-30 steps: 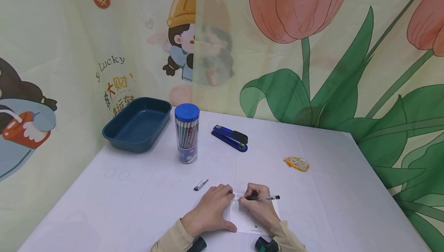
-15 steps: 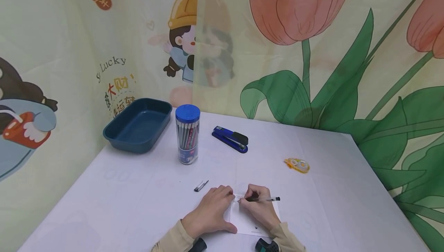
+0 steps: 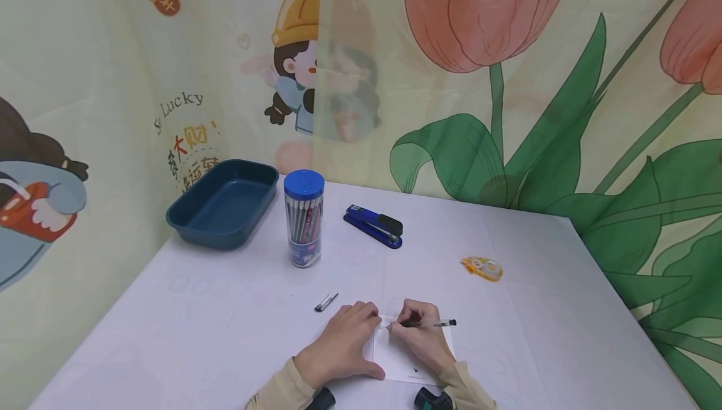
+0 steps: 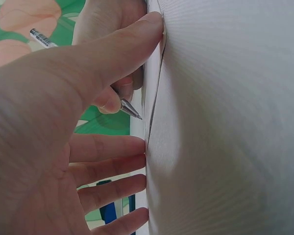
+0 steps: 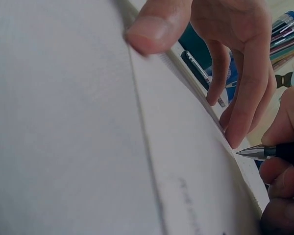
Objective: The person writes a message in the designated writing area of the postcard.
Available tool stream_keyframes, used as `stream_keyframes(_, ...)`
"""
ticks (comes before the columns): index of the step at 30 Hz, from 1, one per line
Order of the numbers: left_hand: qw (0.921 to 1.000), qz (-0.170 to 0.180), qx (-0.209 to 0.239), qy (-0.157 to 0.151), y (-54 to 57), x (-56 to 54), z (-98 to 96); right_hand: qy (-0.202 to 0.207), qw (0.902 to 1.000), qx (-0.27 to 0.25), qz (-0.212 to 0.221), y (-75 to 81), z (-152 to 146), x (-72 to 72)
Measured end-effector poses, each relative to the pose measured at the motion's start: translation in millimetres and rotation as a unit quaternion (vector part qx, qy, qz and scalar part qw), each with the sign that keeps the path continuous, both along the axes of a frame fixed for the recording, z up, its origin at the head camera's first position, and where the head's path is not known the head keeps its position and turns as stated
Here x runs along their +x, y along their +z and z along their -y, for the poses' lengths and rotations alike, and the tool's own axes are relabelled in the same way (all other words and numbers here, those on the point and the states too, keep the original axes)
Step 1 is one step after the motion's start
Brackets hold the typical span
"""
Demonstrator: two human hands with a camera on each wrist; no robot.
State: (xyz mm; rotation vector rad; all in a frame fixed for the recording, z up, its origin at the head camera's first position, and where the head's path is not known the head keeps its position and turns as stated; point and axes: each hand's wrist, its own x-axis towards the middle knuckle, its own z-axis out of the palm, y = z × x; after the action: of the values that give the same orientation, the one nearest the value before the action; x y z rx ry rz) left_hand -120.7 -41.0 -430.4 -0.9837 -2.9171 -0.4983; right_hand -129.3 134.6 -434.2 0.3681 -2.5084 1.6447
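A white sheet of paper [image 3: 397, 360] with small handwriting near its top left lies on the table's front part. My left hand [image 3: 344, 344] rests along the paper's left edge, thumb near the lower corner and fingertips by the upper one. In my right hand [image 3: 424, 338] a pen [image 3: 437, 323] with a black grip is pinched, its metal tip right at the paper's upper left. The right wrist view shows the pen tip [image 5: 247, 151] close to the left hand's fingertips. A pen cap [image 3: 326, 302] lies just beyond the left hand.
Behind the hands stands a clear jar of pencils [image 3: 304, 222] with a blue lid. A dark blue tray [image 3: 225, 231] is at the back left. A blue stapler [image 3: 373, 225] and a yellow correction tape [image 3: 482, 268] lie farther back on the white table [image 3: 541, 335].
The writing by the pen tip has grown slightly. Both hands stay almost in place, and the pen's end has tilted a little.
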Motion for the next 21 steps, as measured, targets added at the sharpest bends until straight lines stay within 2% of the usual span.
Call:
stream_keyframes(4,1.0000,-0.001,0.001,-0.001,0.0,0.0,0.4,-0.007,0.9999,0.001,0.009,-1.5,-0.6,-1.4)
stream_keyframes(11,1.0000,0.004,0.002,0.000,-1.2,-0.4,-0.2,-0.002,1.0000,-0.005,0.007,-30.9,-12.1,-15.2)
stream_keyframes(21,1.0000,-0.004,0.003,-0.001,-2.0,-0.5,0.1,-0.002,1.0000,-0.004,0.006,-32.7,-13.7,-16.5)
